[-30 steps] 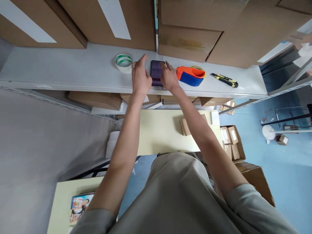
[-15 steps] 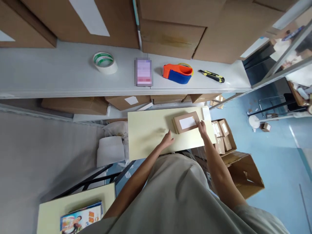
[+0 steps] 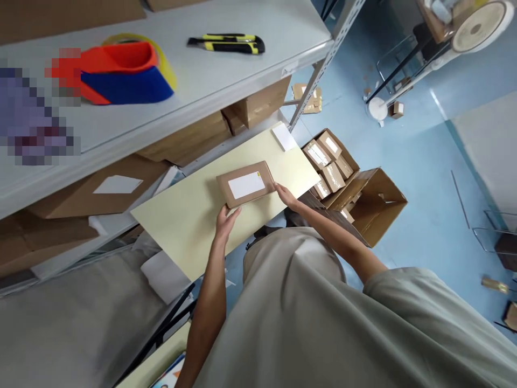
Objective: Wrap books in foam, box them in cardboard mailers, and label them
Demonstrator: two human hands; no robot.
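Observation:
A small cardboard box (image 3: 263,173) with a white label (image 3: 245,185) on its top is at the middle of the pale yellow tabletop (image 3: 177,221). My left hand (image 3: 224,222) grips its near left corner, thumb apart from the fingers and fingertips partly hidden by the box. On the right side, my right hand (image 3: 286,196) holds the near right corner between thumb and fingers. Shadow shows around the box; whether it is fully off the tabletop I cannot tell. A white slip or pad (image 3: 284,137) lies at the tabletop's far right corner.
Right of the tabletop stand open cartons (image 3: 388,215), one with several labelled boxes (image 3: 332,177). Along the front runs a grey shelf (image 3: 226,75) bearing an orange-and-blue tape dispenser (image 3: 125,81) and a yellow-and-black box cutter (image 3: 230,44). A fan (image 3: 479,27) stands at the far right.
My view has turned and moved right, towards the cartons. My left hand, apart from the box before, has come onto its near left corner. The right hand stays at the box's right side.

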